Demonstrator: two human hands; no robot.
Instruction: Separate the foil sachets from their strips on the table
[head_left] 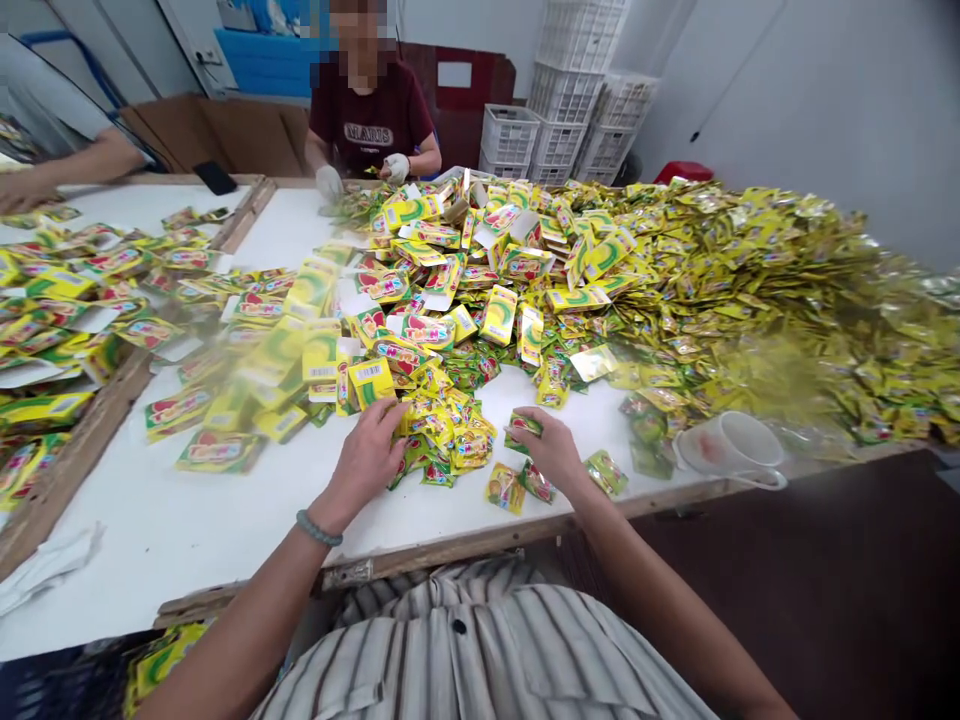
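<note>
My left hand rests with curled fingers on a small heap of yellow and green sachets near the table's front edge, gripping some of them. My right hand pinches a single green sachet just right of that heap. A few loose sachets lie under and beside my right wrist. Small yellow boxes stand just beyond my left hand. I wear a bead bracelet on the left wrist.
A huge pile of sachets covers the table's right and far side. Flattened boxes fill the left. A white mug lies on its side at the right edge. A gloved person works opposite; another person's arm reaches in at far left. White crates are stacked behind.
</note>
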